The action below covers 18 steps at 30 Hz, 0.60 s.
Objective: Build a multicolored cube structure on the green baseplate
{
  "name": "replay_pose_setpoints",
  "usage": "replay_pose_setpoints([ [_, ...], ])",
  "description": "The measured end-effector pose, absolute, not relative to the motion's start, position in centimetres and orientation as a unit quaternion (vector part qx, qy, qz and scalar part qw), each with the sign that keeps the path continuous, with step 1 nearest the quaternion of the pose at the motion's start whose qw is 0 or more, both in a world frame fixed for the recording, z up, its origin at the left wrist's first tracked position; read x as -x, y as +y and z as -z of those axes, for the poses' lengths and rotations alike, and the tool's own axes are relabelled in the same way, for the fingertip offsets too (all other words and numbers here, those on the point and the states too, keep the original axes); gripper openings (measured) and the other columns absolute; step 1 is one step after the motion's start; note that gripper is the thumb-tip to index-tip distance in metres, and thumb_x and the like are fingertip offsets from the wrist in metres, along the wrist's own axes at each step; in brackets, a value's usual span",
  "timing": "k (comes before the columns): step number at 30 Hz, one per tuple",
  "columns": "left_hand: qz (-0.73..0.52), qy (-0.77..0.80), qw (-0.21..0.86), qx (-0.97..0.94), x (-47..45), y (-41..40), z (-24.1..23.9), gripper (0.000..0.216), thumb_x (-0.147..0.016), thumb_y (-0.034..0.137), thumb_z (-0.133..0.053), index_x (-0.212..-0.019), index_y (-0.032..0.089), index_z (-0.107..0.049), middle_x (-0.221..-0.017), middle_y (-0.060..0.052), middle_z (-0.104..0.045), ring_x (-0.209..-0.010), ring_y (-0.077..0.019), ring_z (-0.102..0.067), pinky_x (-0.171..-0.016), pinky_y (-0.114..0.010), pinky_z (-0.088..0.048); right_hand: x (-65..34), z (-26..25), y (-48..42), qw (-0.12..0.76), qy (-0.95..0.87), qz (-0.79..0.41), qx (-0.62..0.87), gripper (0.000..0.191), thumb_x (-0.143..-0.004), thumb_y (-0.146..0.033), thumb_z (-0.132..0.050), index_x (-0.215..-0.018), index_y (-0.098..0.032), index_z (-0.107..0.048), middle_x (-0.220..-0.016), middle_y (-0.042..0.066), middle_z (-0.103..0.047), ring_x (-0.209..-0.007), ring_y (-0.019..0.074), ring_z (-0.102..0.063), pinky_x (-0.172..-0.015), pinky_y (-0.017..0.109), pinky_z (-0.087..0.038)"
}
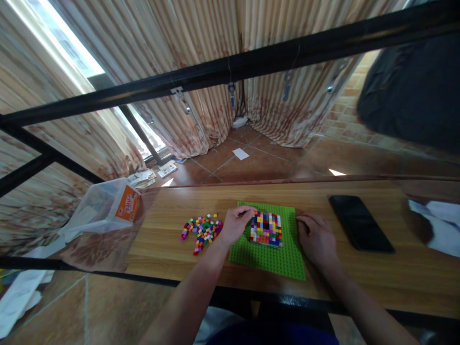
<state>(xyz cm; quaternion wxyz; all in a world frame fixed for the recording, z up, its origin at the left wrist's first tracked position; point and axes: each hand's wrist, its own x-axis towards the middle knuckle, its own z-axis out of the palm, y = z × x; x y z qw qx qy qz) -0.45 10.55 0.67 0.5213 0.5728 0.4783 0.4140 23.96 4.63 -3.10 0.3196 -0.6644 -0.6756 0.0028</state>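
Wooden desk (323,201) by curtained window; small colored bricks being pressed onto a green baseplate (283,258).
Left hand (235,224) pinched at brick square (266,229) on the plate's top edge; right hand (316,239) lay curled, steadying the plate. Loose bricks (201,229) looked light, hard, best pinched by sides. Clear bag (104,207) held an orange packet.

The surface (323,282) is seen as wood-grained with a smooth, faintly satin finish. The green baseplate (276,258) is shown as studded matt plastic, and the loose bricks (201,230) as glossy coloured plastic. The phone (360,221) is faced in glossy black glass. The curtains (201,72) are made of ribbed, stained cloth, and the floor (258,163) is laid with smooth tiles.
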Motion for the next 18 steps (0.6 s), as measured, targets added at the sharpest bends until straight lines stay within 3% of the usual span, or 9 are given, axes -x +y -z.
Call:
replay_pose_setpoints([
  [18, -0.459, 0.477, 0.384, -0.644, -0.2, 9.2, -1.0, 0.018, -0.086, 0.021, -0.059, -0.084, 0.017, -0.076, -0.09, -0.006, -0.076, -0.084, -0.0163, -0.07, -0.079, -0.028, -0.054, -24.1, 4.4, 5.0, 0.329, -0.684, 0.064, 0.647, 0.022, -0.092, -0.02, -0.046, -0.097, -0.016, -0.067, -0.103, 0.013, -0.068, -0.096, 0.0255, -0.059, -0.089, 0.043, -0.049],
])
